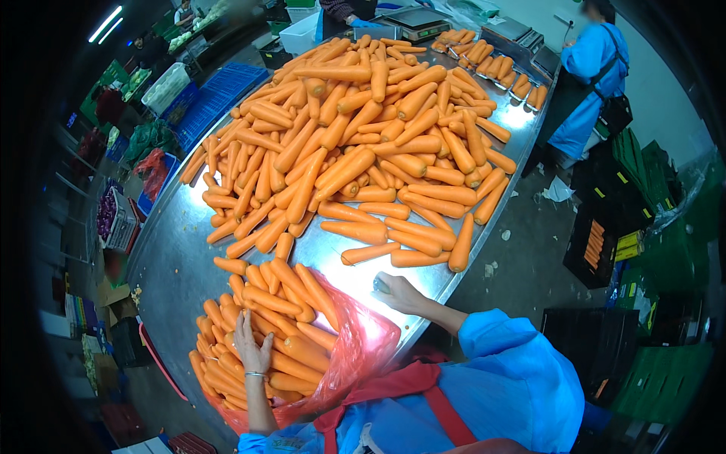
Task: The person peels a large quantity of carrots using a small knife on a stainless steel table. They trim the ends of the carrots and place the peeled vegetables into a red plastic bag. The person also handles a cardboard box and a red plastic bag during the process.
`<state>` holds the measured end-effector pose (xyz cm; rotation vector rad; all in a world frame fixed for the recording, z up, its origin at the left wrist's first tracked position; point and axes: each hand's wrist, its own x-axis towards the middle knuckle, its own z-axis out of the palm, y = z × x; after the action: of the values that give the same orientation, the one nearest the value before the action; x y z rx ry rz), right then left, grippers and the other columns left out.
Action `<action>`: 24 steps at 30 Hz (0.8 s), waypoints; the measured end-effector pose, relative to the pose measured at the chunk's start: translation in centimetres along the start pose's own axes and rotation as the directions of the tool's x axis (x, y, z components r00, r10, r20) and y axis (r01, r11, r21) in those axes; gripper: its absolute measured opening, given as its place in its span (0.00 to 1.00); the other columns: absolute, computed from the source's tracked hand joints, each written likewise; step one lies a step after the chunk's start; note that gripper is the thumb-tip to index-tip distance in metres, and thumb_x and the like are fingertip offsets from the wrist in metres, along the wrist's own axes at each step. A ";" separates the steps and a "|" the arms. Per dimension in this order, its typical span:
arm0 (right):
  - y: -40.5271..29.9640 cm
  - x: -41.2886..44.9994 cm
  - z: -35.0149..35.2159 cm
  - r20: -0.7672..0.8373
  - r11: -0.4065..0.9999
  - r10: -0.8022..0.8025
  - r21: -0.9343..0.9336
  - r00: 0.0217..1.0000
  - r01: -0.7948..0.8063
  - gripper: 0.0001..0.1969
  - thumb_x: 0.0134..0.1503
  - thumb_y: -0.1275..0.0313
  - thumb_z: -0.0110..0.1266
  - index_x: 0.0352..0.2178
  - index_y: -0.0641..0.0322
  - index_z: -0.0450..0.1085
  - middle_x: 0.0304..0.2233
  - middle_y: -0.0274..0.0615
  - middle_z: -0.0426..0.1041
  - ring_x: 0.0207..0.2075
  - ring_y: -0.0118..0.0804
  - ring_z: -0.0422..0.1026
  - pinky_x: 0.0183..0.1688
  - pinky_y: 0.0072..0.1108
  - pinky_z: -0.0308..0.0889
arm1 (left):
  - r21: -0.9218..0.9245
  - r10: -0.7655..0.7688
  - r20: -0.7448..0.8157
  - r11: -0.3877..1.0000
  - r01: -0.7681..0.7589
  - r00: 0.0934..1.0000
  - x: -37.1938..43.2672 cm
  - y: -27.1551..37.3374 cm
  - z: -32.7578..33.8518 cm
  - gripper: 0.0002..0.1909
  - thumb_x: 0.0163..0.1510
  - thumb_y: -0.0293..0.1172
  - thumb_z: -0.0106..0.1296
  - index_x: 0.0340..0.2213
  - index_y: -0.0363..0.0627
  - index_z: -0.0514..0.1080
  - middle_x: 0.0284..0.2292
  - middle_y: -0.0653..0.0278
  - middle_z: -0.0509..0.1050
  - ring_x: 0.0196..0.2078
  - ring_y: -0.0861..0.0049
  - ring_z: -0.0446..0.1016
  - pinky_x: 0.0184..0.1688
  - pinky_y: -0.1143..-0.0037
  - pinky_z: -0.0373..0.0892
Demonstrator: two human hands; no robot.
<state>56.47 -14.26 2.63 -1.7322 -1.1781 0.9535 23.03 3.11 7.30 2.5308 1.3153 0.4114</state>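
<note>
My left hand (253,347) lies spread on the carrots (295,354) heaped in an open red plastic bag (363,335). It touches them without holding one. The bag lies at the near edge of the metal table, its mouth folded down around the carrots. My right hand (401,294) is above the bare metal to the right of the bag, curled around a small dark object (382,285). Most of that object is hidden by the fingers, so its kind is unclear. Beyond both hands rises a large pile of loose carrots (351,136).
The metal table (170,267) has a raised rim. Packed trays of carrots (499,68) and weighing scales (417,22) stand at its far end. A person in a blue smock (592,79) stands at the far right. A black crate (590,247) with carrots sits on the floor.
</note>
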 end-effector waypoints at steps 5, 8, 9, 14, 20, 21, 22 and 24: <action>-0.6 -1.2 2.2 -0.027 1.000 0.002 0.001 1.000 -0.002 0.15 0.51 0.63 0.51 0.31 0.64 0.61 0.21 0.54 0.67 0.25 0.53 0.69 0.28 0.33 0.64 | -0.136 -0.059 -0.166 0.990 0.036 0.984 0.5 1.5 1.0 0.40 0.35 0.24 0.60 0.52 0.44 0.58 0.48 0.53 0.64 0.50 0.59 0.62 0.53 0.67 0.55; -0.5 -2.7 3.4 -0.058 1.000 0.009 0.005 0.998 -0.009 0.15 0.51 0.64 0.52 0.30 0.66 0.62 0.21 0.54 0.67 0.24 0.52 0.69 0.27 0.33 0.64 | -0.277 -0.110 -0.189 0.959 0.054 0.976 -0.4 0.9 1.2 0.37 0.36 0.22 0.59 0.51 0.44 0.60 0.45 0.54 0.65 0.43 0.63 0.65 0.49 0.69 0.60; -0.4 -3.3 3.8 -0.064 1.000 0.024 0.013 0.998 -0.024 0.15 0.51 0.64 0.52 0.30 0.66 0.62 0.21 0.54 0.67 0.24 0.51 0.69 0.27 0.33 0.64 | -0.337 -0.128 -0.206 0.940 0.053 0.970 -0.8 0.7 1.5 0.36 0.37 0.21 0.59 0.51 0.44 0.61 0.44 0.54 0.66 0.41 0.64 0.66 0.48 0.69 0.61; -0.1 -5.0 5.0 -0.075 0.996 0.083 0.037 0.994 -0.081 0.15 0.51 0.64 0.52 0.30 0.67 0.62 0.20 0.52 0.66 0.23 0.49 0.69 0.27 0.31 0.63 | -0.379 -0.193 -0.161 0.918 0.120 0.968 -0.8 1.2 1.5 0.32 0.40 0.26 0.58 0.49 0.44 0.62 0.39 0.57 0.67 0.36 0.67 0.67 0.44 0.70 0.62; -0.6 -5.0 6.1 -0.092 0.999 0.043 0.034 0.995 -0.040 0.14 0.51 0.64 0.52 0.30 0.67 0.62 0.19 0.50 0.66 0.22 0.46 0.67 0.27 0.30 0.63 | -0.172 -0.186 -0.115 0.971 0.165 0.976 1.6 -1.1 2.4 0.26 0.40 0.37 0.60 0.42 0.44 0.67 0.37 0.59 0.69 0.39 0.65 0.68 0.42 0.69 0.60; -0.6 -5.0 6.2 -0.092 0.999 0.041 0.038 0.995 -0.037 0.14 0.51 0.64 0.52 0.30 0.67 0.62 0.19 0.50 0.66 0.22 0.46 0.67 0.26 0.30 0.63 | -0.206 -0.197 -0.110 0.963 0.172 0.974 1.6 -1.3 2.6 0.26 0.40 0.37 0.60 0.41 0.43 0.67 0.37 0.58 0.69 0.39 0.65 0.68 0.42 0.69 0.60; -0.6 -5.1 6.3 -0.091 0.998 0.038 0.043 0.995 -0.034 0.15 0.51 0.64 0.52 0.30 0.67 0.62 0.19 0.50 0.66 0.22 0.46 0.67 0.26 0.30 0.63 | -0.240 -0.208 -0.105 0.954 0.179 0.972 1.6 -1.5 2.7 0.25 0.40 0.37 0.61 0.41 0.43 0.67 0.37 0.58 0.69 0.39 0.65 0.68 0.42 0.69 0.61; -0.7 -5.2 6.4 -0.091 0.998 0.031 0.051 0.995 -0.026 0.15 0.51 0.64 0.52 0.30 0.67 0.62 0.19 0.50 0.66 0.22 0.46 0.68 0.26 0.30 0.63 | -0.297 -0.194 -0.141 0.944 0.145 0.971 1.4 -1.5 2.7 0.24 0.40 0.35 0.61 0.39 0.41 0.67 0.36 0.59 0.70 0.38 0.66 0.68 0.40 0.69 0.62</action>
<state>49.00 -17.69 1.54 -1.7392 -1.0647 0.9025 23.67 4.87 4.49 2.1655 1.4061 0.7341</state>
